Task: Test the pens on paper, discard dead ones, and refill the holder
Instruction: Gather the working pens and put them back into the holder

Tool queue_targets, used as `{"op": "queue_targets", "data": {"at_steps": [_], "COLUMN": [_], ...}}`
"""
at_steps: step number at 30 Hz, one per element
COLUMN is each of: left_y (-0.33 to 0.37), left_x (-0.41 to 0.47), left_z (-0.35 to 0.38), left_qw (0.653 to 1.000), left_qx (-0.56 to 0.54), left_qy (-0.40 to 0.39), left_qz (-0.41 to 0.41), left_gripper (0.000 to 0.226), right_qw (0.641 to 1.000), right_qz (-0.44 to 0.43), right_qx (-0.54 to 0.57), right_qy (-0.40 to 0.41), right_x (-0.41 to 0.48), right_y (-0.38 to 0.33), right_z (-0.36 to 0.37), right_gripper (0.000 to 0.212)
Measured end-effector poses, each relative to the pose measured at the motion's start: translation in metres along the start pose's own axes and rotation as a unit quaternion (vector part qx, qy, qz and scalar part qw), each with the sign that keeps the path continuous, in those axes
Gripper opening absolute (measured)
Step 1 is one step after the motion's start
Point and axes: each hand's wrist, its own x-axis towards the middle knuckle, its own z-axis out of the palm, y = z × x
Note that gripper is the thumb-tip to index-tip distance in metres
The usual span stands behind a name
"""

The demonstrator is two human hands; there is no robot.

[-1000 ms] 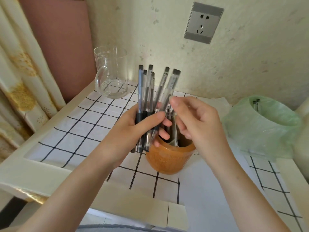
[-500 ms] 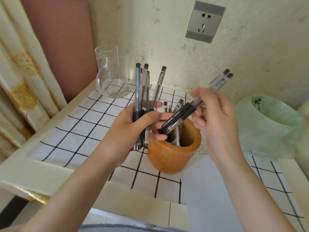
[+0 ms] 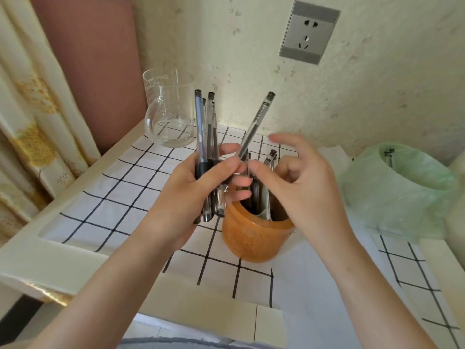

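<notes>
A bundle of clear black-capped pens (image 3: 201, 127) is gripped upright in the left hand (image 3: 201, 187), one splayed rightward, presumably offered for picking. Over the orange round holder (image 3: 251, 238), set midway between the side edges of the tabletop (image 3: 100, 197), the right hand (image 3: 302, 187) is held half-open, nothing grasped, likely ready to take it.

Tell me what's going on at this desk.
A person's left hand grips a bunch of pens upright beside the orange holder. The right hand hovers over the holder, fingers loose, seemingly holding nothing. A few more pens stand in the holder. A green bag sits to the right.
</notes>
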Motion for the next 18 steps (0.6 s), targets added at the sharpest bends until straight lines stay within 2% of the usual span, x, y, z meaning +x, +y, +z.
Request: {"op": "queue_targets", "data": {"at_steps": [1, 3, 5, 7, 10, 13, 18], "left_y": [0.0, 0.001, 0.0, 0.0, 0.002, 0.004, 0.011], "left_x": [0.0, 0.0, -0.001, -0.002, -0.003, -0.005, -0.007], "left_z": [0.0, 0.0, 0.002, 0.003, 0.004, 0.006, 0.005], "left_qw": [1.0, 1.0, 1.0, 0.999, 0.996, 0.991, 0.986], "left_qx": [-0.001, -0.003, 0.001, 0.032, 0.078, 0.107, 0.093], "left_qy": [0.001, 0.0, -0.008, -0.022, -0.049, -0.078, -0.13], "left_qz": [0.0, -0.001, -0.005, -0.004, -0.007, -0.016, -0.045], "left_gripper": [0.034, 0.033, 0.031, 0.033, 0.036, 0.027, 0.023], "right_qw": [0.999, 0.997, 0.992, 0.984, 0.98, 0.98, 0.964], "right_qz": [-0.007, -0.022, -0.006, 0.02, 0.037, 0.054, 0.102], "right_qx": [0.025, 0.065, 0.125, 0.172, 0.188, 0.186, 0.223], "right_qy": [0.022, 0.037, 0.001, -0.049, -0.06, -0.052, -0.102], "right_x": [0.001, 0.001, -0.001, -0.004, -0.005, -0.003, -0.001], "right_y": [-0.001, -0.004, -0.009, -0.014, -0.017, -0.016, -0.016], "right_z": [-0.002, -0.003, -0.002, 0.0, 0.005, 0.003, -0.006], "right_gripper": [0.034, 0.026, 0.021, 0.03, 0.029, 0.021, 0.016]}}
